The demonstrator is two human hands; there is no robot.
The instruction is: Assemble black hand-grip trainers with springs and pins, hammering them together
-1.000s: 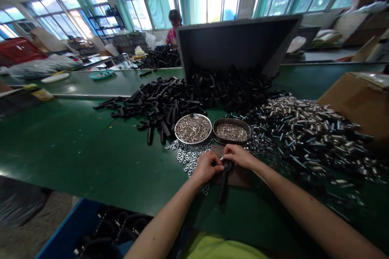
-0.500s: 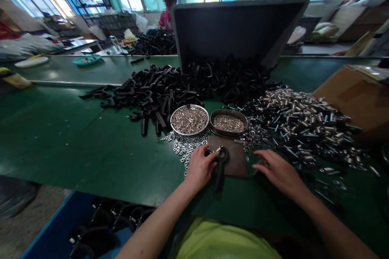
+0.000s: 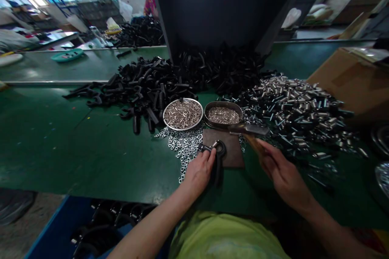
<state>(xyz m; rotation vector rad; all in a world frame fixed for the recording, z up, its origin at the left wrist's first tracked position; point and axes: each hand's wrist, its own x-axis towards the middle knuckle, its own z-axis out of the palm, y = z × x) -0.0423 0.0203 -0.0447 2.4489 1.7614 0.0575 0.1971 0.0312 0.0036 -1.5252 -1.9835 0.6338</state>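
Observation:
My left hand [image 3: 199, 170] is closed on a black plastic part [image 3: 219, 154] with a ring-shaped end and a long handle. The part lies partly on a flat brown plate [image 3: 232, 149], and a small silver metal piece shows near its ring. In my right hand [image 3: 281, 174] is a hammer [image 3: 251, 130], gripped by its wooden handle, its dark head raised over the plate's right side. Just beyond the plate stand a round dish of small metal pins [image 3: 182, 115] and an oval tin of tiny metal pieces [image 3: 223, 115]. Loose metal rings [image 3: 184, 149] lie left of the plate.
Black plastic parts [image 3: 146, 85] heap up before a large tipped grey bin [image 3: 234, 12]. At right are piled metal fittings [image 3: 300, 113] and a cardboard box [image 3: 349, 81]. A blue crate [image 3: 54, 226] holding black parts sits below the table edge. Another person [image 3: 151, 4] is beyond the table.
My right hand has picked up the hammer and lifted it toward the plate. My left fingers have shifted on the black part. The camera view has tilted down and turned slightly right.

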